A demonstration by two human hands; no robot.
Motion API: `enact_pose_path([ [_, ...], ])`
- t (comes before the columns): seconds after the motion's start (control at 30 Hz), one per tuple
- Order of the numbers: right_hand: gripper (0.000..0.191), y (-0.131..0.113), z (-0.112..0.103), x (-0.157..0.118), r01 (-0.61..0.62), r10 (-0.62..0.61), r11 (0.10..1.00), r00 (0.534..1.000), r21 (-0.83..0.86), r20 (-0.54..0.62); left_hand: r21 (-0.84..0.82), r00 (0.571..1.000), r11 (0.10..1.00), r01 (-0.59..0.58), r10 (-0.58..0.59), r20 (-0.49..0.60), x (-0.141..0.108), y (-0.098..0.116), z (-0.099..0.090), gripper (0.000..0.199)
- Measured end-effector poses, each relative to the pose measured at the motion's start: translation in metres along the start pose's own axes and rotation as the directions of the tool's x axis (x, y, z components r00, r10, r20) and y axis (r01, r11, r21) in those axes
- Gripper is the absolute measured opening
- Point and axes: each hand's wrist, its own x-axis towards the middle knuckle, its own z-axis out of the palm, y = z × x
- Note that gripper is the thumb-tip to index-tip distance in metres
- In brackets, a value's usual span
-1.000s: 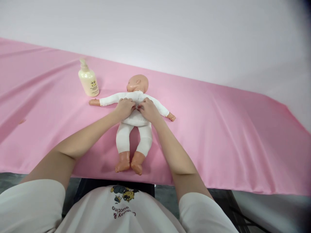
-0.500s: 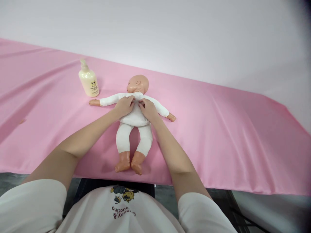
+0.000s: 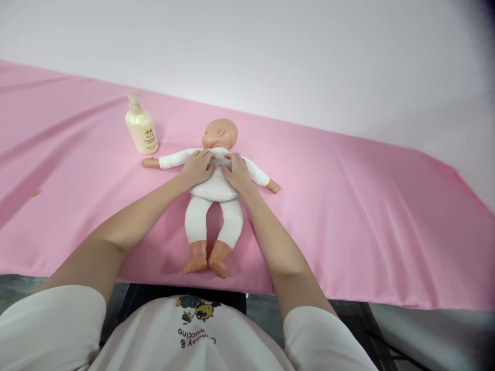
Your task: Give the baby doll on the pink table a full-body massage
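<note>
A baby doll point(image 3: 216, 183) in a white cloth body lies on its front, its head turned to the left and its arms stretched out. My left hand point(image 3: 199, 166) rests on the left side of its upper back, thumb apart from the fingers. On the right side of the back lies my right hand point(image 3: 236, 171), also with its thumb apart and its fingers slightly bent. Between the two hands shows a greyish, see-through-looking patch point(image 3: 220, 158) just below the neck; I cannot make out what it is. The fingertips touch its edges.
A cream pump bottle point(image 3: 142, 131) with a printed label stands behind the doll's left-hand arm. Pink cloth point(image 3: 348, 216) covers the table, with folds at the left and right. Behind it rises a white wall point(image 3: 270, 62).
My hands have moved slightly apart on the doll's back, the right one a little to the right. More of the greyish patch shows between them. The doll and the bottle stay in place.
</note>
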Motion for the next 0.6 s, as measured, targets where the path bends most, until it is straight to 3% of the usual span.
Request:
enact_pose_path([
  [0.13,0.053,0.001,0.001,0.001,-0.031,0.031,0.999,0.999,0.019,0.026,-0.065,1.000,0.998,0.025,-0.025,0.012,0.003,-0.008,0.003,0.030],
  [0.27,0.055,-0.001,-0.005,0.001,-0.031,0.033,0.999,0.997,-0.019,0.074,-0.055,0.999,0.998,0.023,-0.022,0.025,0.004,-0.009,-0.001,0.030],
  [0.43,0.044,-0.022,-0.032,-0.007,0.038,-0.005,0.989,0.974,-0.143,0.225,0.076,0.988,0.997,0.030,-0.041,0.151,0.004,0.002,-0.025,0.028],
  [0.6,0.023,-0.057,-0.069,-0.024,0.065,0.047,0.965,0.912,-0.255,0.407,0.105,0.972,0.993,0.046,-0.069,0.223,-0.001,0.011,-0.042,0.024],
])
